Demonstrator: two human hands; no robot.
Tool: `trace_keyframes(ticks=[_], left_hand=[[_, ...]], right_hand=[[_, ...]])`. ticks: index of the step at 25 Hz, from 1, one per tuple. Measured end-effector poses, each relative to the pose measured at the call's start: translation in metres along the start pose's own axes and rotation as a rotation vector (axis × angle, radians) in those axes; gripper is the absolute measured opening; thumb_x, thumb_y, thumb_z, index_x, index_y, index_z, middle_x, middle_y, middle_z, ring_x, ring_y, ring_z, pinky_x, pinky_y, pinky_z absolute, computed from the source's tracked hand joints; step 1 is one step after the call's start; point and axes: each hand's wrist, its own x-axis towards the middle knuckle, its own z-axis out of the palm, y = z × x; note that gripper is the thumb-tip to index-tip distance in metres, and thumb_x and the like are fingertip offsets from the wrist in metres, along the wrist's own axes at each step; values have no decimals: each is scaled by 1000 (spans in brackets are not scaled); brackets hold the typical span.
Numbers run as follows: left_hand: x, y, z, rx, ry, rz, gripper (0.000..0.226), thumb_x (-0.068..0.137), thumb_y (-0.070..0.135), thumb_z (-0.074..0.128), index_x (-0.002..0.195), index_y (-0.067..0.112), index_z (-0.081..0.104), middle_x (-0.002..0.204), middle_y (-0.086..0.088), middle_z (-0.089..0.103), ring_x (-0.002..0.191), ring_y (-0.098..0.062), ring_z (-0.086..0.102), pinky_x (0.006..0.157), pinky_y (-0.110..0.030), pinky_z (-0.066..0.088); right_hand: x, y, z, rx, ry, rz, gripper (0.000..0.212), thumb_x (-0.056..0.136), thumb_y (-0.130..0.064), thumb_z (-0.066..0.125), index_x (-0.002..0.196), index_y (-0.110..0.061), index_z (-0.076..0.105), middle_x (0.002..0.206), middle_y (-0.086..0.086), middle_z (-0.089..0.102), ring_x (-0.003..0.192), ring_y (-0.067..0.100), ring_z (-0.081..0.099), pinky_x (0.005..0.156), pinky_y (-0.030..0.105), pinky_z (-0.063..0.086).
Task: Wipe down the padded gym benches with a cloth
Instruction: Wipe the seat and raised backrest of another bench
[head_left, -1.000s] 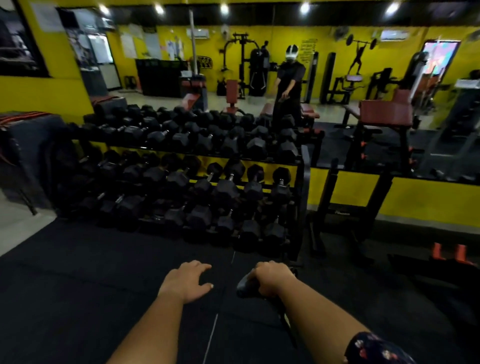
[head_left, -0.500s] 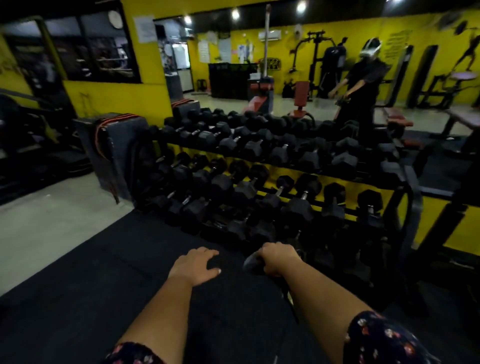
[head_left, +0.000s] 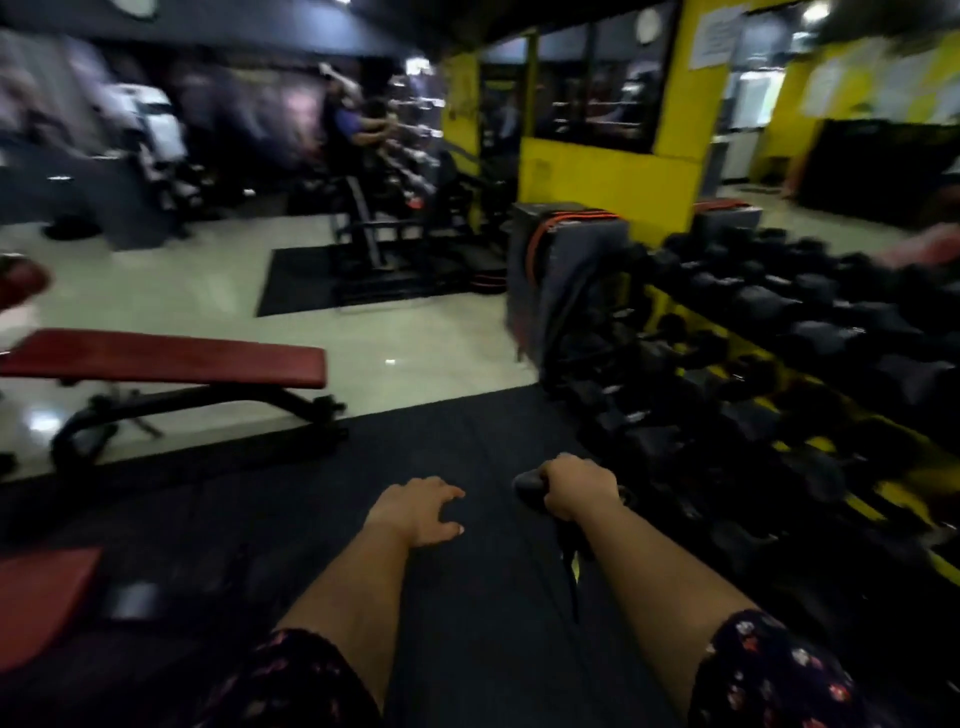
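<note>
Ahead on the left: red padded bench (head_left: 166, 358), flat, its long axis across the view, well apart from both hands.
Nearer hand: left hand (head_left: 415, 512), fingers loosely spread, holding nothing.
Cloth: dark cloth (head_left: 531, 486) bunched in the right hand (head_left: 579, 491), fist curled round it, tail dangling.
Arms: both stretched forward over black matting (head_left: 467, 415).

Bench (head_left: 171, 361) stands left, dumbbell rack (head_left: 779, 374) right, mat (head_left: 415, 441) between.
</note>
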Motion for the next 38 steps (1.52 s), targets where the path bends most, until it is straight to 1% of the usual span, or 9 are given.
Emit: trace_keyframes(ticks=[6, 10, 13, 15, 21, 27, 30, 35, 38], left_hand=[[13, -90, -17, -72, 14, -371, 63, 94, 55, 52, 151, 37, 31, 155, 2, 33, 139, -22, 36, 110, -44, 34], [20, -110, -31, -113, 34, -522, 61, 95, 55, 52, 150, 38, 32, 155, 3, 33, 139, -22, 37, 109, -44, 37], [15, -124, -36, -161, 105, -646, 60, 95, 55, 50, 150, 38, 32, 155, 4, 33, 138, -21, 38, 108, -42, 38], [5, -131, -29, -184, 100, -724, 60, 95, 55, 49, 150, 37, 31, 155, 5, 32, 138, -20, 37, 109, -42, 37], [-50, -161, -5, -256, 111, -919, 60, 92, 53, 52, 148, 36, 37, 148, 4, 42, 133, -20, 42, 102, -37, 40], [-111, -221, 30, -294, 41, -1049, 63, 92, 53, 52, 149, 35, 34, 148, 3, 41, 132, -22, 42, 102, -40, 39], [-140, -271, 47, -332, 33, -1102, 63, 92, 54, 51, 150, 35, 34, 147, 3, 42, 133, -21, 41, 103, -40, 38], [-187, -349, 69, -393, 37, -1182, 62, 93, 53, 52, 150, 36, 33, 148, 4, 40, 133, -20, 41, 105, -40, 36], [-215, -396, 74, -399, 28, -1221, 62, 94, 53, 50, 151, 35, 32, 150, 4, 38, 135, -21, 39, 106, -41, 36]], right_hand=[[117, -89, -37, -98, 38, -372, 33, 94, -22, 55, 126, -20, 56, 127, 6, 50, 111, 32, 54, 90, 45, 48], [170, -119, -48, -162, 20, -535, 34, 92, -26, 56, 126, -22, 57, 125, 5, 53, 110, 30, 55, 89, 44, 50], [201, -144, -52, -180, 41, -652, 34, 92, -25, 55, 125, -22, 57, 122, 5, 53, 107, 30, 55, 87, 44, 50], [213, -163, -49, -197, 39, -730, 33, 92, -23, 56, 125, -22, 57, 120, 6, 54, 105, 30, 55, 85, 44, 49], [212, -243, -23, -216, 27, -1005, 32, 92, -29, 54, 123, -25, 60, 121, 3, 56, 107, 31, 57, 84, 43, 49], [188, -359, -1, -265, 14, -1241, 31, 93, -33, 52, 121, -25, 61, 120, 4, 56, 106, 31, 59, 83, 40, 49], [182, -430, 13, -269, 0, -1304, 33, 92, -33, 53, 124, -25, 60, 122, 4, 56, 108, 30, 58, 87, 41, 49], [175, -530, 37, -339, -69, -1348, 34, 91, -33, 56, 123, -26, 61, 121, 3, 57, 107, 30, 59, 84, 40, 48], [170, -588, 46, -308, -103, -1371, 36, 91, -31, 55, 126, -29, 60, 121, 3, 57, 108, 30, 58, 85, 40, 47]])
